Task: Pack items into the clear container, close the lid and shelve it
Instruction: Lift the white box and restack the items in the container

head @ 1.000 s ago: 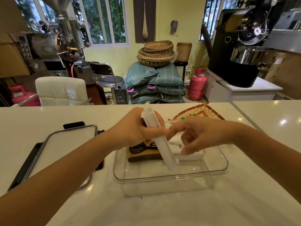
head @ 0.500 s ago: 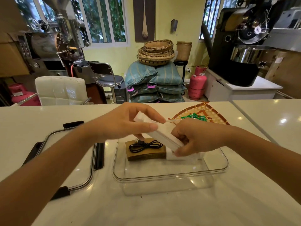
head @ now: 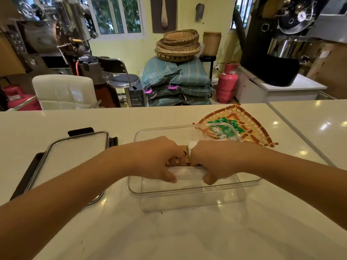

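Observation:
The clear container [head: 193, 192] stands open on the white counter in front of me. Both hands reach down inside it. My left hand [head: 159, 158] and my right hand [head: 212, 160] each grip one end of a long white box [head: 187, 172], which lies flat near the container's floor. Behind the box, a brown cardboard piece [head: 183, 150] with a black cable shows between my hands, mostly hidden. The container's lid [head: 75, 152], clear with black clips, lies flat on the counter to the left.
A woven fan-shaped tray [head: 249, 128] holding green wrapped sweets [head: 225, 126] lies behind the container to the right. A seam [head: 293, 132] divides the counter from a second surface at right. Chairs, stacked sacks and machines stand beyond the counter's far edge.
The white box went from upright and tilted in my hands down to flat inside the container. Both hands lowered into the container with it.

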